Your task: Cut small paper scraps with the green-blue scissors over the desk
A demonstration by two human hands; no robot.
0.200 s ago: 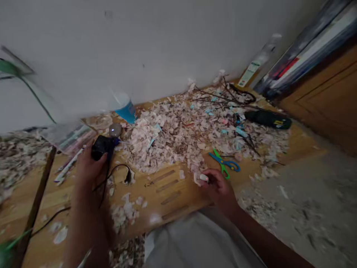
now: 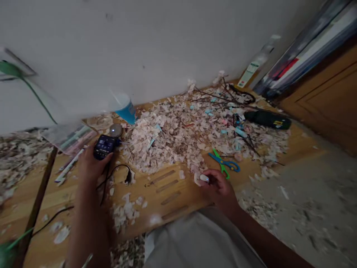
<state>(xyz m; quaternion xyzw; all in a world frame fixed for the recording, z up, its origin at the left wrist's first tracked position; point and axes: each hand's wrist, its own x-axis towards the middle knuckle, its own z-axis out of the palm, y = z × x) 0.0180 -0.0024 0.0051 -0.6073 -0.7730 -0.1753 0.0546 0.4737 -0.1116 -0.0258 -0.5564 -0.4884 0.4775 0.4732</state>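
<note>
One black device, newly screen-up

I've got L hand farther fwd than R on my remote feed, thumb angled out to the R, other fingers mostly hidden, grip closed. Bare L forearm runs up nearly straight from the bottom edge. My R hand sits lower, nearer the torso, fingers curled w/ a pinch grip; bare R forearm slants in from bottom R. Hands well apart.

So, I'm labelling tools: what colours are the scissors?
The scissors are blue and green, clearest in the head view.
</note>
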